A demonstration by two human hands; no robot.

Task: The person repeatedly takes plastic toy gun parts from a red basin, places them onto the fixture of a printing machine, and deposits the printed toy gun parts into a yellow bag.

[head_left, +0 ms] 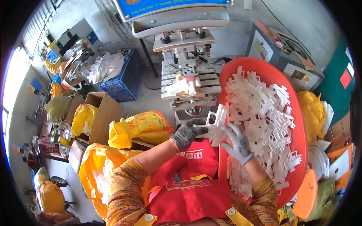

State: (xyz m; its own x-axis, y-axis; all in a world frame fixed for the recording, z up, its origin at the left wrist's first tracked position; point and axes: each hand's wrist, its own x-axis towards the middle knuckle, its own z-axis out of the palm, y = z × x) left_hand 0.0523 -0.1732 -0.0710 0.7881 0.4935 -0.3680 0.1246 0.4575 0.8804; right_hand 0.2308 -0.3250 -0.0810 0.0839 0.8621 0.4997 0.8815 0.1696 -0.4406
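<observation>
My left hand (pixel 187 133), in a dark grey knit glove, grips a white plastic toy gun piece (pixel 215 130) in front of my red apron (pixel 188 199). Close beside it, my right hand (pixel 239 144), in a lighter grey glove, has its fingers spread and curved; its fingertips are at the edge of the piece, and whether they touch it I cannot tell. A big red tub (pixel 302 150) at the right is heaped with similar white gun pieces (pixel 260 109). Another white piece (pixel 183 87) rests on the slotted bed of the press machine (pixel 188 64) ahead.
Left of me stands an open yellow bag (pixel 87 165) with white pieces inside. A yellow sack (pixel 141 127) lies beyond it, near a cardboard box (pixel 107 113) and a blue crate (pixel 122 84). A grey machine cabinet (pixel 286 56) stands behind the tub, an orange stool (pixel 306 194) at its right.
</observation>
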